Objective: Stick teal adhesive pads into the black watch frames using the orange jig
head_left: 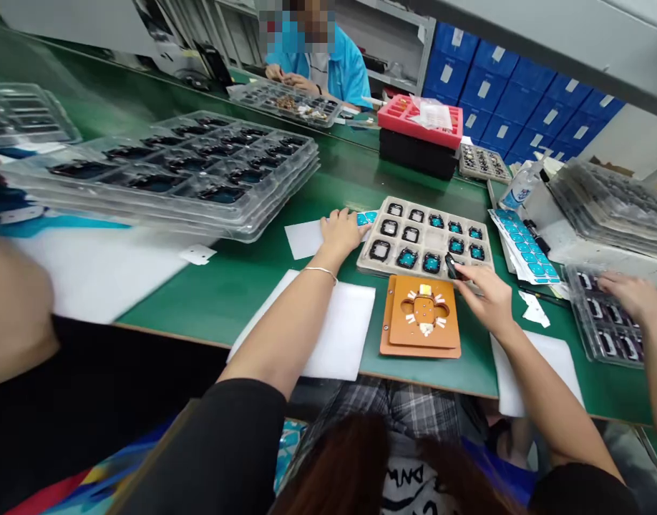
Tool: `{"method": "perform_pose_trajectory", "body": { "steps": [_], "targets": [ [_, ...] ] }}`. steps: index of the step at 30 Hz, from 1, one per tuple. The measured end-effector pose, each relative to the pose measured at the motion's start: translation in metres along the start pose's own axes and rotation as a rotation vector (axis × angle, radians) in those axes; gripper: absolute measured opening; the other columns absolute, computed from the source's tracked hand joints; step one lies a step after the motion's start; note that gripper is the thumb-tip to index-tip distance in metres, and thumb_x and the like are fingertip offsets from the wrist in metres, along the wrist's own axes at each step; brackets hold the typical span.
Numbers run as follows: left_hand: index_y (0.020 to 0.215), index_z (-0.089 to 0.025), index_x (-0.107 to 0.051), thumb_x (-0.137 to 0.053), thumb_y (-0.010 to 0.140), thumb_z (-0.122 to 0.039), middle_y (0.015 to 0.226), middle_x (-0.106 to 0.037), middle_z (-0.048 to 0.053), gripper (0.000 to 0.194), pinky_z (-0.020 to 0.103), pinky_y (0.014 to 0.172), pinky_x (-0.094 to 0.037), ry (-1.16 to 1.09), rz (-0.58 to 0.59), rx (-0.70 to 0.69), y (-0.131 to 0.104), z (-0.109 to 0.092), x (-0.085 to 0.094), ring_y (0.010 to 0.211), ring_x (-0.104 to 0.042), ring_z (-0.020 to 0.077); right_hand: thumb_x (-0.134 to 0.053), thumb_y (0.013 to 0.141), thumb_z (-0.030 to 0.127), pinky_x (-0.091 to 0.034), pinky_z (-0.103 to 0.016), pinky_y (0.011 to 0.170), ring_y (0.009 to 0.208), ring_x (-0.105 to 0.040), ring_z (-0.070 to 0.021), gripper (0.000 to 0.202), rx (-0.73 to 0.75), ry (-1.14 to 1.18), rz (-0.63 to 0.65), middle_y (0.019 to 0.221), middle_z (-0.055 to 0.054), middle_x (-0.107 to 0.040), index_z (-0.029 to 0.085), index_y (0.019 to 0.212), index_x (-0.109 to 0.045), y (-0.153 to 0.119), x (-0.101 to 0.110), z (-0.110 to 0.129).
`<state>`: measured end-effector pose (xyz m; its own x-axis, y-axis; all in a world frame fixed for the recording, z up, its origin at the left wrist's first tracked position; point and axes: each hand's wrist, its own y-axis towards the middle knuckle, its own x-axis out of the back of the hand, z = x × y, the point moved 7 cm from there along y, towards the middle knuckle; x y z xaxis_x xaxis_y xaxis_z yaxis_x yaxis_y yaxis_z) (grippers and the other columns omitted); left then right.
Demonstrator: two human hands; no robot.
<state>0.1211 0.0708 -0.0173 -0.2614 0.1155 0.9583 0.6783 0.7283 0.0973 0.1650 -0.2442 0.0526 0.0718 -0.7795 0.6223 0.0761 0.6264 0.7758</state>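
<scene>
My right hand [484,293] pinches a small black watch case [451,266] at the near right corner of a beige tray [437,237]. That tray holds rows of black watch cases, some with blue film inside and some with pale centres. My left hand [341,232] lies with fingers spread over a sheet of blue stickers [367,217], beside the tray's left edge. A white paper [305,239] sticks out to the left of this hand. Just in front of the tray sits an orange fixture [422,318] with a shaped recess and small white pads.
Stacked clear trays [200,172] of black parts stand at left. Behind are a red bin [421,118] and a co-worker in blue [350,64]. At right lie more blue stickers [527,247], a bottle [522,187] and another person's hand [629,293] over a tray.
</scene>
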Motion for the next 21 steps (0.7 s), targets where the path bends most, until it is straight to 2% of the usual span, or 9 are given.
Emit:
{"method": "perform_pose_trajectory", "body": {
  "steps": [3, 7, 12, 16, 21],
  "targets": [
    [0.135, -0.02, -0.057, -0.039, 0.098, -0.045, 0.15, -0.045, 0.013, 0.049, 0.052, 0.107, -0.036, -0.017, -0.02, 0.011, 0.001, 0.011, -0.006, 0.136, -0.037, 0.0358, -0.063, 0.091, 0.019, -0.059, -0.035, 0.072, 0.077, -0.072, -0.0207, 0.027, -0.037, -0.007, 0.002, 0.094, -0.006, -0.077, 0.024, 0.118, -0.068, 0.002, 0.002, -0.01],
    [0.129, -0.024, -0.064, -0.041, 0.097, -0.047, 0.147, -0.049, 0.011, 0.045, 0.052, 0.102, -0.039, -0.025, -0.022, 0.01, 0.004, 0.016, -0.007, 0.132, -0.039, 0.0379, -0.062, 0.093, 0.025, -0.058, -0.035, 0.069, 0.074, -0.07, -0.021, 0.024, -0.077, -0.037, 0.086, 0.088, -0.006, -0.076, 0.023, 0.116, -0.069, 0.015, -0.006, -0.027],
    [0.125, -0.023, -0.067, -0.04, 0.097, -0.052, 0.14, -0.054, 0.014, 0.049, 0.055, 0.101, -0.038, -0.036, -0.035, 0.004, 0.004, 0.015, -0.002, 0.129, -0.041, 0.0401, -0.059, 0.094, 0.028, -0.056, -0.04, 0.08, 0.084, -0.071, -0.0248, 0.024, -0.068, -0.054, 0.166, 0.094, -0.009, -0.076, 0.021, 0.113, -0.069, 0.044, -0.033, -0.053],
    [0.122, -0.023, -0.069, -0.042, 0.095, -0.057, 0.136, -0.058, 0.015, 0.05, 0.056, 0.099, -0.04, -0.055, -0.04, 0.0, 0.004, 0.015, 0.002, 0.127, -0.044, 0.0406, -0.06, 0.09, 0.019, -0.055, -0.041, 0.082, 0.09, -0.07, -0.026, 0.026, -0.083, -0.085, 0.264, 0.099, -0.01, -0.076, 0.019, 0.114, -0.069, 0.058, -0.061, -0.069],
    [0.119, -0.022, -0.071, -0.045, 0.095, -0.05, 0.131, -0.062, 0.016, 0.045, 0.056, 0.099, -0.04, -0.076, -0.041, 0.019, 0.006, 0.017, 0.005, 0.125, -0.046, 0.041, -0.062, 0.084, 0.009, -0.054, -0.04, 0.09, 0.099, -0.069, -0.027, 0.027, -0.09, -0.138, 0.398, 0.106, -0.011, -0.076, 0.016, 0.109, -0.073, 0.059, -0.09, -0.075]
  ]
}}
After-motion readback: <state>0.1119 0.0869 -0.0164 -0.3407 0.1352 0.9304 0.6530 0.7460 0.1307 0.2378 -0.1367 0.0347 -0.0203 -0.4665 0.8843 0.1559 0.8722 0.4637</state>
